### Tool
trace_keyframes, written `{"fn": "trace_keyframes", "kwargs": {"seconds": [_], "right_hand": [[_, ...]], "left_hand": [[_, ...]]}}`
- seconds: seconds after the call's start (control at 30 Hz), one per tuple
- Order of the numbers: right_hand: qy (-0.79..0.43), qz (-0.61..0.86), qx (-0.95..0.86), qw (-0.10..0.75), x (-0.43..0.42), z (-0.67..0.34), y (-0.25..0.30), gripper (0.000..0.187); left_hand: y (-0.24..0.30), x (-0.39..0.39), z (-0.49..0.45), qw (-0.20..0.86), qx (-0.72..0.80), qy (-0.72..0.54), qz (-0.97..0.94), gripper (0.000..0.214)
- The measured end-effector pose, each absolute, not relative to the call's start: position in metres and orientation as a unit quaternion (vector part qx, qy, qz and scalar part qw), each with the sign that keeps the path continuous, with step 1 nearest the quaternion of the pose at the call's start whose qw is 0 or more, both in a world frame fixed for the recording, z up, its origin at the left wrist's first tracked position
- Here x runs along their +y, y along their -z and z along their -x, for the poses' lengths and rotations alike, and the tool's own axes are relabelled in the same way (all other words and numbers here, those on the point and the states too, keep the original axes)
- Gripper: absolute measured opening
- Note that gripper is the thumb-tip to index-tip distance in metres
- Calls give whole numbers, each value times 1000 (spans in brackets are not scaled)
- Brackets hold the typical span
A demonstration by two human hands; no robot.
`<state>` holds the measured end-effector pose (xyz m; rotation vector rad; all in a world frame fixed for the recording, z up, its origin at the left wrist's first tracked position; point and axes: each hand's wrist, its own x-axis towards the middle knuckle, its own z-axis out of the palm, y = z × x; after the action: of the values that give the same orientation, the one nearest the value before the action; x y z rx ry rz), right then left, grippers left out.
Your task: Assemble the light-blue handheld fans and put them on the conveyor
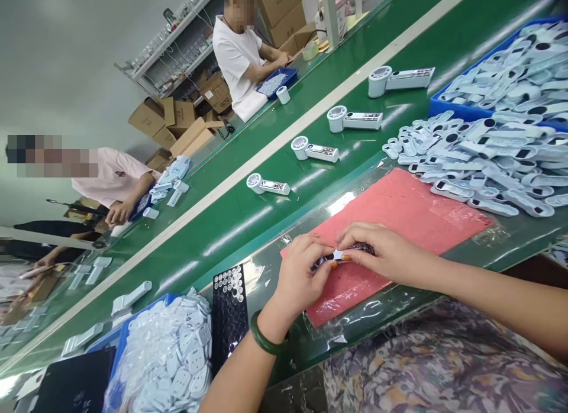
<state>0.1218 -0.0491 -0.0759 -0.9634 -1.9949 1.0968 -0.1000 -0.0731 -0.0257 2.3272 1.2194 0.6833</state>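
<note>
Over a red mat (399,218), my left hand (304,268) and my right hand (381,253) meet on one slim plastic part (339,255) with pale and dark areas. Thumbs and fingertips of both hands pinch it from either end. My fingers cover most of it, so its exact kind cannot be made out. A green bangle (265,336) circles my left wrist. Just left of that hand lies a black tray (228,318) with round silvery discs in its upper part.
Pale blue handle shells (483,155) are heaped at right, partly in a blue bin (461,110). Flat pale covers (177,354) fill another bin at lower left. Several handheld-fan bodies (315,151) stand along the green conveyor (213,223). Co-workers (239,52) sit across it.
</note>
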Motion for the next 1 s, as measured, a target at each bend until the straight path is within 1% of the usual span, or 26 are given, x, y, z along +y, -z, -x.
{"fn": "trace_keyframes", "kwargs": {"seconds": [0.07,0.13,0.17,0.3,0.4,0.47,0.57,0.63,0.73,0.87,1.0], "right_hand": [[-411,379,-773,300,-53,-125,77,28],[-390,376,-796,269,-59,-129,75,38],[-380,366,-810,256,-63,-130,74,39],[-339,338,-843,245,-73,-128,74,28],[-312,339,-850,255,-75,-125,77,28],[-308,329,-854,259,-72,-126,80,29],[-319,298,-862,258,-67,-131,83,31],[-325,280,-868,251,-65,-135,83,36],[-323,275,-873,240,-61,-138,82,42],[-321,279,-876,225,-61,-138,80,37],[-295,284,-880,241,-66,-135,82,36]], "left_hand": [[25,-80,100,188,431,-239,-849,10],[25,-89,98,171,443,-227,-850,16],[26,-94,97,171,449,-220,-849,19],[30,-108,89,162,467,-201,-846,22],[31,-109,86,140,472,-192,-849,18],[28,-105,87,147,464,-181,-854,18],[22,-99,90,155,444,-154,-869,26],[18,-95,91,152,435,-140,-877,32],[15,-93,92,149,432,-131,-880,36],[14,-97,89,126,449,-109,-878,36],[20,-106,85,88,468,-100,-874,30]]}}
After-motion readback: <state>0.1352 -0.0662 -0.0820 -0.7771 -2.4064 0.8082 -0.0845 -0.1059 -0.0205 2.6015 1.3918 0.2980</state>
